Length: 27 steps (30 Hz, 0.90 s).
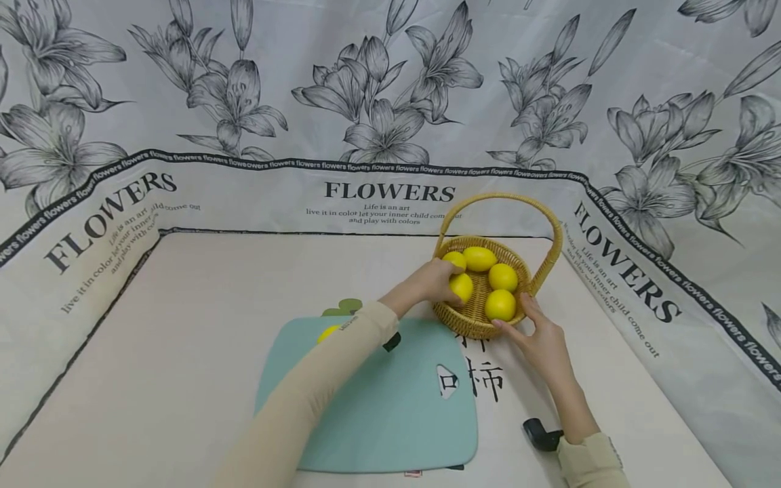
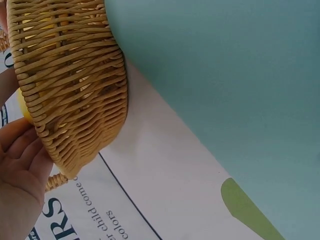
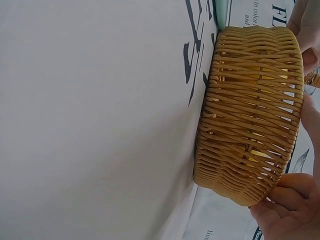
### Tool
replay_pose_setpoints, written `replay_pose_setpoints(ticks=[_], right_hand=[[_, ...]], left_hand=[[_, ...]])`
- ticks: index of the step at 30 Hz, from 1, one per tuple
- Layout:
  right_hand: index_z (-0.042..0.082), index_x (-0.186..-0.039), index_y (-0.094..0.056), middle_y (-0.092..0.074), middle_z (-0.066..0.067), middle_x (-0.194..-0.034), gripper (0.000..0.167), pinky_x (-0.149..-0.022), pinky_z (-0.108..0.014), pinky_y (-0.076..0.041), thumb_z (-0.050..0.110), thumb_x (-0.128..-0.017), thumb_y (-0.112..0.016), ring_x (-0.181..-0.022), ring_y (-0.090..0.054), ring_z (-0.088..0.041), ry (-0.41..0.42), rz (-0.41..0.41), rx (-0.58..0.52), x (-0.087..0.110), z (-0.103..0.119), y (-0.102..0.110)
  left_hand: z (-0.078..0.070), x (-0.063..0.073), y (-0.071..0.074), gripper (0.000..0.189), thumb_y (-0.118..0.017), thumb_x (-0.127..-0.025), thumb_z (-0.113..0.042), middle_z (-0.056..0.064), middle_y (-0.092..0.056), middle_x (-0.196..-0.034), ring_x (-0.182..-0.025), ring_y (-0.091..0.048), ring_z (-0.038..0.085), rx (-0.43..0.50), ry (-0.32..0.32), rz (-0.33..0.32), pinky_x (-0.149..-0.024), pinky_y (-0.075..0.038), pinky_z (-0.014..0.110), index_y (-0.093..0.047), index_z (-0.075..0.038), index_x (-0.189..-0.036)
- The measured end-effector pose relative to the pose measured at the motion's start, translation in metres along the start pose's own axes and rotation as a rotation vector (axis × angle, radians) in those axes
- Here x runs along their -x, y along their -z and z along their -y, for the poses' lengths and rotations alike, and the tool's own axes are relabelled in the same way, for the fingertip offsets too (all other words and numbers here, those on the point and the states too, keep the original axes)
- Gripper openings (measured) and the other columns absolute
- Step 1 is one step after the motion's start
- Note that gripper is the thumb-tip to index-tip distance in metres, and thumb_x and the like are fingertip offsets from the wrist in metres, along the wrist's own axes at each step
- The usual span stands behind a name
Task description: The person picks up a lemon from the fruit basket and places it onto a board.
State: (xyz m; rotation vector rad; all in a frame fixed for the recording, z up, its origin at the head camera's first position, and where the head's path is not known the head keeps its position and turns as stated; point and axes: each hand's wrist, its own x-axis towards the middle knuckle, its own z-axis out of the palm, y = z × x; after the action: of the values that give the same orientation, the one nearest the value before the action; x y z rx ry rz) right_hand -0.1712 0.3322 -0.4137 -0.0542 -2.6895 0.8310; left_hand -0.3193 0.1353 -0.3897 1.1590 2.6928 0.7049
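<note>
Yellow lemon (image 1: 462, 288) — partly behind left hand (image 1: 436, 280)

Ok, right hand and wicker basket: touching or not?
Touching. The right wrist view shows it: fingers of the right hand meet the wicker basket along its rim, with no gap between them.

Beige sleeves (image 1: 323, 383), dark lettering (image 1: 350, 322) (too small to read), turned-back cuffs (image 1: 379, 322), black wrist cameras (image 1: 538, 435)
</note>
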Motion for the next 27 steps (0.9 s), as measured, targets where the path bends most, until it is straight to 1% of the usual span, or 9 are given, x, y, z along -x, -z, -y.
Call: replay_pose_setpoints(ticks=[5,10,20,27], right_hand=[[-0.008,-0.144,-0.034,-0.031,-0.028,-0.148,0.083,-0.108,-0.056,-0.029,0.040,-0.087,-0.071,-0.136,-0.028,-0.045,0.009,0.001,0.000,0.000,0.001,-0.001],[-0.008,-0.144,-0.033,-0.030,-0.028,-0.148,0.084,-0.107,-0.057,-0.029,0.042,-0.088,-0.069,-0.137,-0.027,-0.045,0.006,0.006,0.008,0.001,0.000,-0.002],[-0.007,-0.145,-0.032,-0.030,-0.028,-0.148,0.085,-0.107,-0.057,-0.029,0.044,-0.087,-0.069,-0.136,-0.028,-0.045,0.005,0.007,0.019,0.000,-0.002,-0.003],[-0.007,-0.146,-0.031,-0.028,-0.028,-0.149,0.086,-0.107,-0.057,-0.029,0.044,-0.088,-0.069,-0.137,-0.026,-0.045,-0.007,0.017,0.012,0.000,-0.001,-0.002]], left_hand=[[0.002,0.003,0.000,0.069,-0.081,-0.079,-0.036,0.006,-0.061,-0.129,-0.104,-0.056,0.012,0.030,-0.031,-0.003,-0.091,-0.045,0.023,-0.055,-0.006,-0.136],[0.000,0.009,0.001,0.068,-0.081,-0.079,-0.035,0.005,-0.060,-0.131,-0.106,-0.055,0.012,0.063,-0.049,-0.012,-0.093,-0.044,0.022,-0.055,-0.006,-0.136],[-0.003,0.018,0.009,0.072,-0.081,-0.078,-0.037,0.003,-0.056,-0.136,-0.114,-0.053,0.011,0.130,-0.035,-0.030,-0.097,-0.042,0.021,-0.053,-0.009,-0.139],[-0.004,0.029,0.016,0.074,-0.081,-0.078,-0.038,0.004,-0.055,-0.138,-0.114,-0.054,0.012,0.160,-0.030,-0.035,-0.097,-0.043,0.020,-0.052,-0.011,-0.140]])
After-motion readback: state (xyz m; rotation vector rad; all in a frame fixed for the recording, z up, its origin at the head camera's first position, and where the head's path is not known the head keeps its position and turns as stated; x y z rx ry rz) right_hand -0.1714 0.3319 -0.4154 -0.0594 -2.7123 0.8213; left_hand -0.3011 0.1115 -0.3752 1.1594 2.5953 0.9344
